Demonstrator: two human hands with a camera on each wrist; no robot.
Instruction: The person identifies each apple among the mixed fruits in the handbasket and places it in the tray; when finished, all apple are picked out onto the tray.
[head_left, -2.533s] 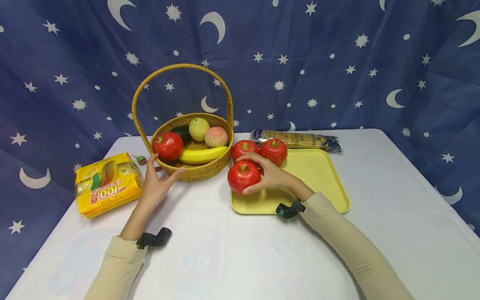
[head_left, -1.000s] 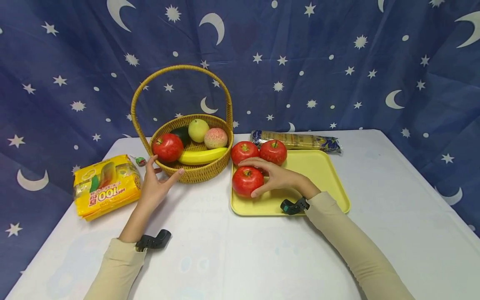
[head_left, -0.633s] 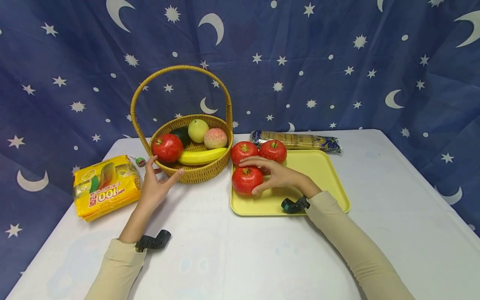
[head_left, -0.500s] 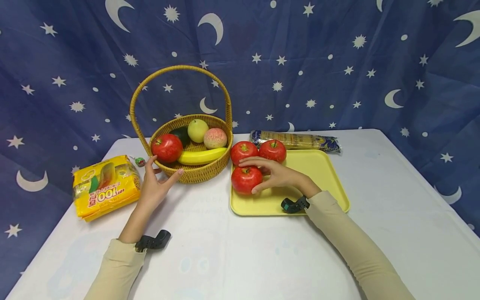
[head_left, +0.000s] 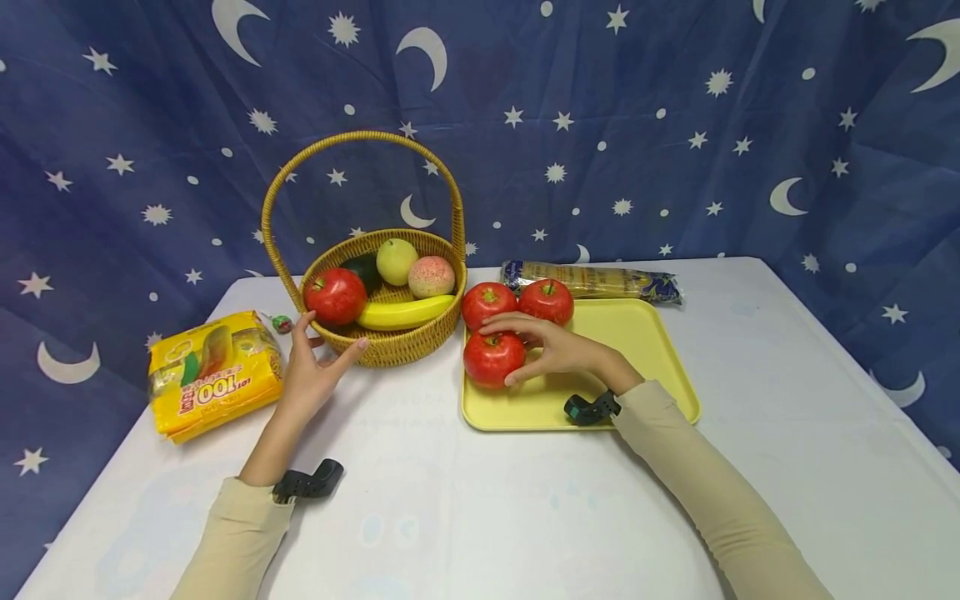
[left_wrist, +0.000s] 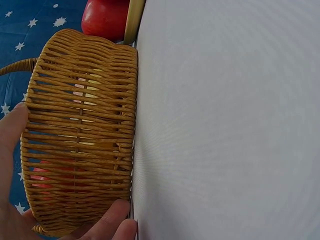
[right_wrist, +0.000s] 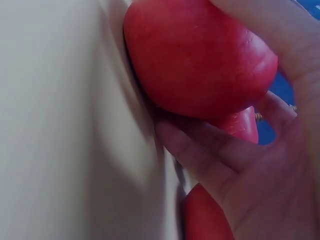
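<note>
In the head view, my right hand (head_left: 558, 354) curves its fingers and thumb round a red apple (head_left: 493, 360) at the left side of the yellow tray (head_left: 622, 358). The right wrist view shows this apple (right_wrist: 195, 60) against the tray's surface, with fingers beneath it. Two more red apples, a left one (head_left: 489, 306) and a right one (head_left: 547, 301), sit behind it. My left hand (head_left: 311, 375) holds the near left side of a wicker basket (head_left: 393, 348); in the left wrist view, thumb and fingertips span the basket's woven wall (left_wrist: 80, 135).
Inside the basket lie a red apple (head_left: 336, 295), a banana (head_left: 405, 312), a peach (head_left: 431, 277), a pear (head_left: 397, 261) and a dark green item (head_left: 363, 269). A yellow snack pack (head_left: 217, 375) and a lollipop (head_left: 282, 323) lie left; a long spaghetti-like packet (head_left: 600, 282) lies behind the tray.
My right hand has moved the front apple slightly right and down, from the tray's left edge onto the tray. Over the last second it hardly moves. The left hand and basket stay put.
</note>
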